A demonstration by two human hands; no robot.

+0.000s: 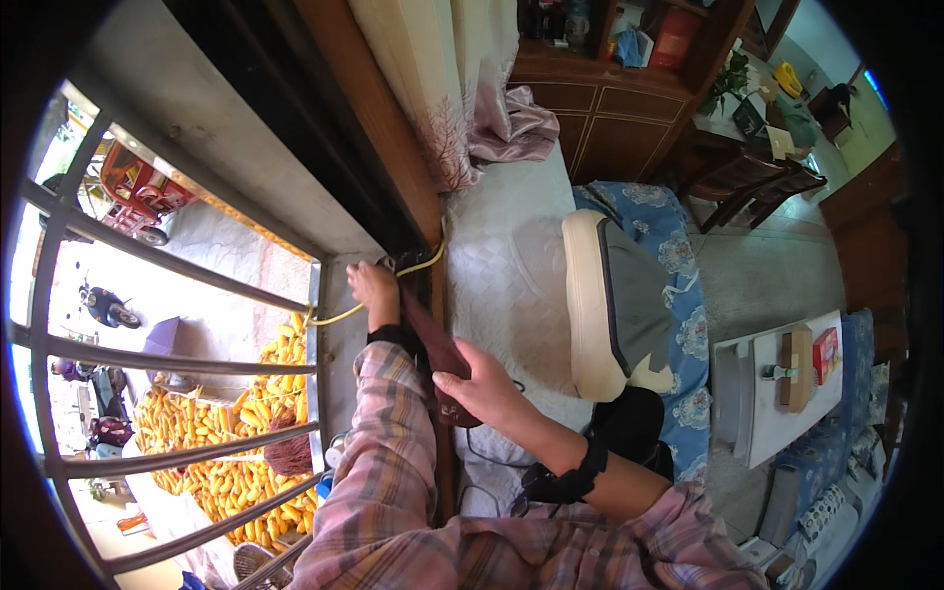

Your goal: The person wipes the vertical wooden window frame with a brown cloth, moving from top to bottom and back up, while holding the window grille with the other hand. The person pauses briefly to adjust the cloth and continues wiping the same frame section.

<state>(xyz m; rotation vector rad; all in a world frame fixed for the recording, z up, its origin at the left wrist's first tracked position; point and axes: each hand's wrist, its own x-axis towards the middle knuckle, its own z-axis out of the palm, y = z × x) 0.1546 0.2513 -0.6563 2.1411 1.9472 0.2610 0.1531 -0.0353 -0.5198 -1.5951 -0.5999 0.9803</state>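
My right hand grips a maroon cloth, thumb on top, with a loose end hanging below the fingers. The cloth stretches along the window frame toward my left hand. That hand rests at the far corner of the window sill. Beside its fingertips is a small dark piece; whether the fingers grip it is hidden. A yellow cord passes by my left hand, from the wooden frame to the metal window bars.
Right of the frame lies a bed with a pale quilted cover, holding a cream-and-grey cushion. A bunched curtain hangs beyond. Outside the bars are corn cobs and a motor scooter. A white table stands at right.
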